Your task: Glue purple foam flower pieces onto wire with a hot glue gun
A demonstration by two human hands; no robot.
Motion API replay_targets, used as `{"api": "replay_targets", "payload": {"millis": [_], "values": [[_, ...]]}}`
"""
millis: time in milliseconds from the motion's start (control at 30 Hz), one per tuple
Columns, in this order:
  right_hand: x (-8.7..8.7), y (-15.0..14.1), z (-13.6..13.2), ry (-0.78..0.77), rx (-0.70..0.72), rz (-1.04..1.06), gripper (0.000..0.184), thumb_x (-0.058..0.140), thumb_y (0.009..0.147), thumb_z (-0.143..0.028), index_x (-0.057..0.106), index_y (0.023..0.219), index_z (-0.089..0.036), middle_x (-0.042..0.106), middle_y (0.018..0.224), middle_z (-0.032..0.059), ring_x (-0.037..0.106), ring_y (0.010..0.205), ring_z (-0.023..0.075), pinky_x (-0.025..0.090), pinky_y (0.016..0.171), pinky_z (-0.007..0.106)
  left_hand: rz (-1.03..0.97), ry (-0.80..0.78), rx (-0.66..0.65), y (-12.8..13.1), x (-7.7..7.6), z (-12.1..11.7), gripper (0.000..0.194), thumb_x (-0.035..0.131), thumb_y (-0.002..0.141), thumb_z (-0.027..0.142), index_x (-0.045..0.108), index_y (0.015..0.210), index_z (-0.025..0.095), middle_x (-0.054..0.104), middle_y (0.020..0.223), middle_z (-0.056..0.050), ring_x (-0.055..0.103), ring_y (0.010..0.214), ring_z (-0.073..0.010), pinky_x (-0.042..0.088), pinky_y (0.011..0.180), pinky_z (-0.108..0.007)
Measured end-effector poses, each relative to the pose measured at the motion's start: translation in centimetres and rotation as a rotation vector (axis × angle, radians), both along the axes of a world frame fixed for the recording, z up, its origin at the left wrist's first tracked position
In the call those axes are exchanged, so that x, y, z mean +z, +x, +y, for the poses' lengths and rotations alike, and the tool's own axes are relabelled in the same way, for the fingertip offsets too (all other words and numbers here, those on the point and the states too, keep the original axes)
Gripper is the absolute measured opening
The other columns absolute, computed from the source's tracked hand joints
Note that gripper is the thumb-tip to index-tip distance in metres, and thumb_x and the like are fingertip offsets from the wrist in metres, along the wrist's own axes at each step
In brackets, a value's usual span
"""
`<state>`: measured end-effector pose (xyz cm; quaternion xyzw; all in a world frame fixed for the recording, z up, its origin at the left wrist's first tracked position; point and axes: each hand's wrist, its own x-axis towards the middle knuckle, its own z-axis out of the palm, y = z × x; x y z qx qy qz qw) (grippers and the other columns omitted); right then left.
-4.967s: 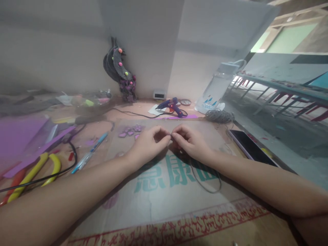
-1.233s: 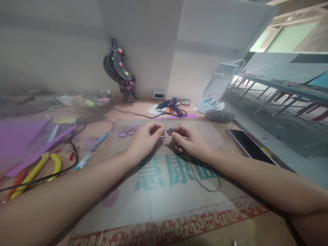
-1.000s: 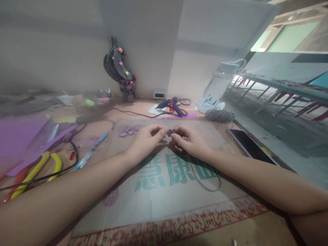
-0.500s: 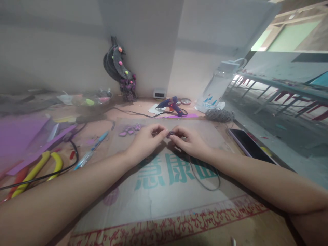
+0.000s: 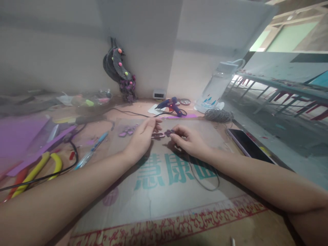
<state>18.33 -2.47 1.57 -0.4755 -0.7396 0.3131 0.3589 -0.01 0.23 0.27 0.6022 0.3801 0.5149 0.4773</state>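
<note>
My right hand (image 5: 189, 139) pinches a small purple flower shape (image 5: 168, 132) between thumb and fingers. A thin grey cord (image 5: 205, 188) loops out from under that hand onto the printed board (image 5: 123, 208). My left hand (image 5: 143, 136) is to the left of the flower, fingers loosely curved and apart from the thumb, with no grip on the flower. Just below its fingertips is a small pinkish, shiny flat piece (image 5: 158, 135); its kind is unclear. Beyond the left hand, several small purple heart-like pieces (image 5: 126, 131) lie on the board.
A blue glue gun (image 5: 171, 105) with a lit red light stands at the back. To the right are a water bottle (image 5: 215, 87), a grey yarn bundle (image 5: 219, 115) and a phone (image 5: 248, 145). Yellow-handled pliers (image 5: 55, 165), a pen (image 5: 93, 148) and a black cable (image 5: 38, 178) lie left.
My left hand has let go of the small purple piece and drawn back left, its fingers opening. The flower shape and the pinkish piece now show. My right hand keeps its place.
</note>
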Motion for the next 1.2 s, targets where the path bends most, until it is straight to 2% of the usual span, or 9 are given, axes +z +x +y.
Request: {"api": "replay_targets", "payload": {"millis": [133, 233, 467, 667, 800, 900, 1000, 1100, 1200], "values": [[-0.1, 0.0, 0.0, 0.024, -0.027, -0.034, 0.018, 0.053, 0.089, -0.037, 0.052, 0.082, -0.020, 0.058, 0.064, -0.0021, 0.054, 0.052, 0.0110, 0.043, 0.051, 0.023, 0.034, 0.006, 0.184, -0.1, 0.0, 0.5, 0.027, 0.044, 0.093, 0.040, 0.060, 0.090, 0.019, 0.060, 0.083, -0.003, 0.060, 0.082, -0.0160, 0.049, 0.071, -0.026], [-0.1, 0.0, 0.1, 0.027, -0.015, -0.031, 0.019, 0.052, 0.089, -0.037, 0.053, 0.083, -0.019, 0.060, 0.066, -0.0011, 0.054, 0.053, 0.0111, 0.043, 0.051, 0.024, 0.050, -0.026, 0.128, -0.1, 0.1, 0.5, 0.026, 0.050, 0.089, 0.042, 0.060, 0.090, 0.018, 0.061, 0.083, -0.003, 0.061, 0.078, -0.0162, 0.050, 0.067, -0.026], [-0.1, 0.1, 0.1, 0.039, -0.010, -0.033, 0.018, 0.052, 0.089, -0.037, 0.053, 0.083, -0.019, 0.060, 0.066, -0.0011, 0.055, 0.055, 0.0113, 0.044, 0.051, 0.023, 0.129, 0.008, 0.036, -0.3, -0.1, 0.3, 0.026, 0.063, 0.081, 0.042, 0.062, 0.088, 0.017, 0.067, 0.085, -0.004, 0.063, 0.080, -0.0177, 0.051, 0.072, -0.028], [0.0, 0.0, 0.1, 0.029, -0.019, -0.030, 0.018, 0.052, 0.089, -0.036, 0.053, 0.083, -0.019, 0.058, 0.065, -0.0019, 0.053, 0.053, 0.0109, 0.043, 0.050, 0.023, 0.222, 0.068, -0.001, -0.2, 0.1, 0.0, 0.030, 0.051, 0.089, 0.044, 0.060, 0.080, 0.017, 0.064, 0.080, -0.002, 0.061, 0.079, -0.0171, 0.049, 0.070, -0.026], [-0.1, 0.1, 0.3, 0.014, -0.050, 0.007, 0.020, 0.053, 0.088, -0.040, 0.053, 0.083, -0.020, 0.059, 0.065, -0.0018, 0.053, 0.052, 0.0109, 0.043, 0.049, 0.023, 0.154, 0.018, -0.051, 0.1, -0.4, 0.2, 0.020, 0.054, 0.087, 0.035, 0.062, 0.093, 0.017, 0.067, 0.091, -0.004, 0.065, 0.085, -0.0172, 0.051, 0.080, -0.029], [-0.4, 0.3, 0.8, -0.005, -0.074, 0.073, 0.023, 0.053, 0.088, -0.042, 0.052, 0.084, -0.020, 0.058, 0.064, -0.0023, 0.052, 0.051, 0.0111, 0.043, 0.048, 0.023, 0.182, 0.005, -0.082, 0.2, -0.7, 0.3, 0.022, 0.055, 0.085, 0.031, 0.063, 0.101, 0.018, 0.070, 0.091, -0.005, 0.066, 0.087, -0.0181, 0.051, 0.083, -0.032], [-0.5, 0.4, 1.1, 0.001, -0.084, 0.098, 0.023, 0.053, 0.088, -0.042, 0.052, 0.085, -0.020, 0.058, 0.063, -0.0026, 0.052, 0.052, 0.0114, 0.042, 0.049, 0.023, 0.202, 0.022, -0.081, 0.1, -0.7, 0.3, 0.024, 0.049, 0.087, 0.027, 0.063, 0.104, 0.018, 0.068, 0.088, -0.004, 0.067, 0.085, -0.0176, 0.052, 0.083, -0.032], [-0.3, 0.5, 1.1, 0.015, -0.097, 0.063, 0.020, 0.051, 0.089, -0.039, 0.053, 0.083, -0.019, 0.059, 0.065, -0.0019, 0.054, 0.055, 0.0124, 0.043, 0.053, 0.025, 0.233, 0.040, -0.022, -0.1, -0.3, 0.2, 0.028, 0.044, 0.085, 0.017, 0.062, 0.107, 0.018, 0.065, 0.093, -0.004, 0.068, 0.084, -0.0162, 0.052, 0.083, -0.031], [0.1, 0.5, 0.9, 0.081, -0.004, -0.083, 0.025, 0.047, 0.091, -0.036, 0.054, 0.074, -0.019, 0.061, 0.069, 0.0014, 0.057, 0.065, 0.0153, 0.045, 0.064, 0.029, 0.349, 0.090, 0.040, -0.2, 0.2, -0.1, 0.032, 0.046, 0.080, 0.013, 0.064, 0.106, 0.019, 0.067, 0.098, -0.005, 0.066, 0.089, -0.0182, 0.050, 0.083, -0.032]]}}
